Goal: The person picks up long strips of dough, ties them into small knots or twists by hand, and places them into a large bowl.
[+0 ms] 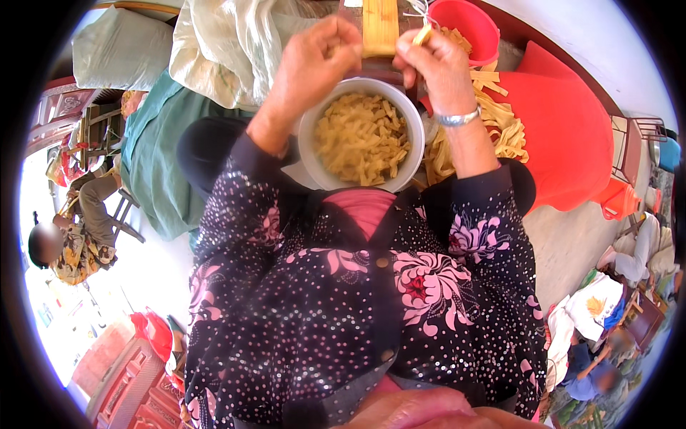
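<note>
Between my forearms stands a round white tub [307,143], filled with short yellow-tan pieces [364,136] that look like cut dried strips. Above its left rim is my left hand [321,61], fingers curled in; whatever they may hold is hidden. My right hand [437,68], with a bracelet at the wrist, pinches a small pale yellow strip [423,34] between thumb and forefinger. A yellow wooden board [380,28] lies beyond the tub, between both hands. Long flat yellow strips [504,132] are heaped beside my right wrist.
A red bucket [482,21] stands beyond my right hand, with red cloth [564,143] to the right. White plastic sacking [221,57] and green cloth [161,157] lie left. One person [78,229] sits at far left; others [589,372] are at lower right.
</note>
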### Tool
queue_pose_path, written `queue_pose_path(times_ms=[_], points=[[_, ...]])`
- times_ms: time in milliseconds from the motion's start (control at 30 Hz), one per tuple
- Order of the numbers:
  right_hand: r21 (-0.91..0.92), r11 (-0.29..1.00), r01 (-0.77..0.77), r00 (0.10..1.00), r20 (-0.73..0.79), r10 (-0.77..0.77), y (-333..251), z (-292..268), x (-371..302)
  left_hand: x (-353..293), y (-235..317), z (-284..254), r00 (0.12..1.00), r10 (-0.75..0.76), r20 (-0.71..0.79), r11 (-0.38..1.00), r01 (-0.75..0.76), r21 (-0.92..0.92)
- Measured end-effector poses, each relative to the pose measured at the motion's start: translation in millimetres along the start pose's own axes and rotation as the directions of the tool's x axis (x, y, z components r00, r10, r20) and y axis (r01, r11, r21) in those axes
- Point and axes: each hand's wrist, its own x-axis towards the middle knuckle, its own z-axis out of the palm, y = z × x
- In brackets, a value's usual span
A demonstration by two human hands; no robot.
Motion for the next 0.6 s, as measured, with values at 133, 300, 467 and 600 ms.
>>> queue_pose_path(times_ms=[133,300,467,600], points=[[-0.149,0.984,0.098,0.994,-0.037,-0.104,-12.5,-4.3,36.7,41.7,1.4,-8.8,0.994,0.105,-0.02,0.994,-0.104,0.026],[-0.47,0.824,0.318,0.929,-0.019,-0.37,9.0,-22.0,78.1,71.2,-0.8,1.3,0.962,0.264,-0.072,0.961,-0.256,0.108],[-0.642,0.715,0.276,0.915,-0.052,-0.4,30.9,-29.4,60.7,58.9,-24.3,5.9,0.932,0.343,-0.117,0.876,-0.273,0.398],[-0.243,0.97,0.029,0.981,0.194,0.019,8.2,-48.9,-9.3,12.6,-18.9,3.5,0.999,0.011,-0.033,0.985,-0.005,0.172]])
